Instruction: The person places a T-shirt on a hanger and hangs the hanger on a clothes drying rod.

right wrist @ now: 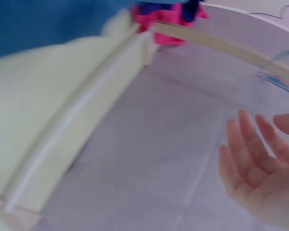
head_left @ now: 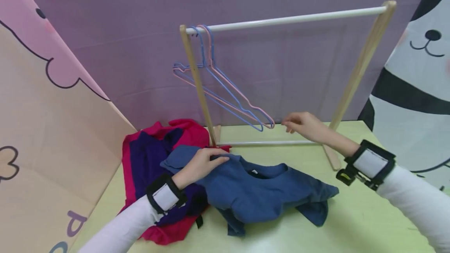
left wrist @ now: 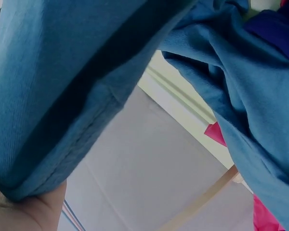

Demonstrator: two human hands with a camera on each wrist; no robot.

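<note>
A blue short-sleeved T-shirt point(head_left: 246, 194) hangs crumpled over the front of the table, its neckline facing up. My left hand point(head_left: 204, 164) pinches it near the shoulder, between thumb and fingers. In the left wrist view the blue cloth point(left wrist: 62, 72) fills much of the picture and hides most of that hand point(left wrist: 43, 209). To the right, my right hand point(head_left: 306, 126) is raised with nothing in it, just beside the lower corner of the hangers point(head_left: 212, 50). Its fingers look loosely bent and spread in the right wrist view, palm point(right wrist: 274, 187) showing.
Blue and pink hangers hang at the left end of the white rail point(head_left: 291, 20). Wooden posts hold the rail, the right post point(head_left: 362, 61) behind my right hand. A purple garment point(head_left: 140, 167) lies on a bright pink-red one point(head_left: 191, 130) at the left. A low white bar point(head_left: 267, 143) crosses behind the shirt.
</note>
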